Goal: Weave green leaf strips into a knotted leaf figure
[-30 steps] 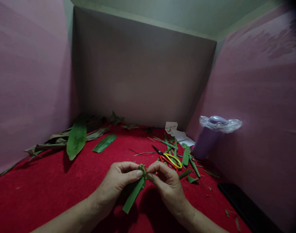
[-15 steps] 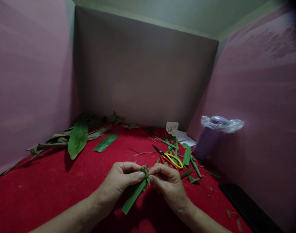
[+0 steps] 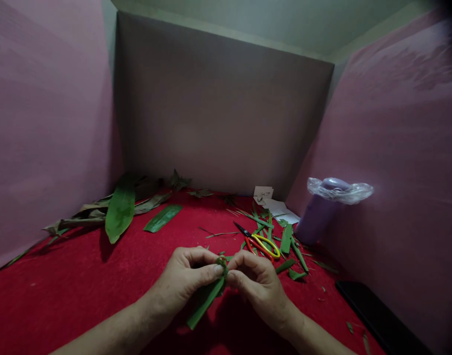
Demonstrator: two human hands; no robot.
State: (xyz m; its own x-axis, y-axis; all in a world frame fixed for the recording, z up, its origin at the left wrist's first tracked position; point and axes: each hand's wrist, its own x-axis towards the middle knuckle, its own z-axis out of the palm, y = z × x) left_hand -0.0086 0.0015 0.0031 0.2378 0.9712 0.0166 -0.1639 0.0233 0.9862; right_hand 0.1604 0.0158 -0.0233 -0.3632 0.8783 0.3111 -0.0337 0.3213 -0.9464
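A folded green leaf strip (image 3: pixel 207 304) is pinched between the thumb and fingers of my left hand (image 3: pixel 189 276). Its flat tail slants down toward me, while its top is a small bunched knot partly covered by my fingertips. My right hand (image 3: pixel 259 286) meets it from the other side, thumb and forefinger closed on the knotted end. Just beyond my right hand lie scissors (image 3: pixel 261 244) with one yellow and one red handle, blades pointing back and left.
Cut leaf pieces (image 3: pixel 286 239) lie scattered right of centre. Broad leaves (image 3: pixel 120 209) and dry ones are heaped at the left. White papers (image 3: pixel 280 209), a purple bottle (image 3: pixel 318 219) under clear plastic, and a dark flat object (image 3: pixel 377 313) line the right side.
My right fingertips have closed in tighter against the knotted end, and a small leaf tip that stuck out between the hands is now covered. Everything else stays in place.
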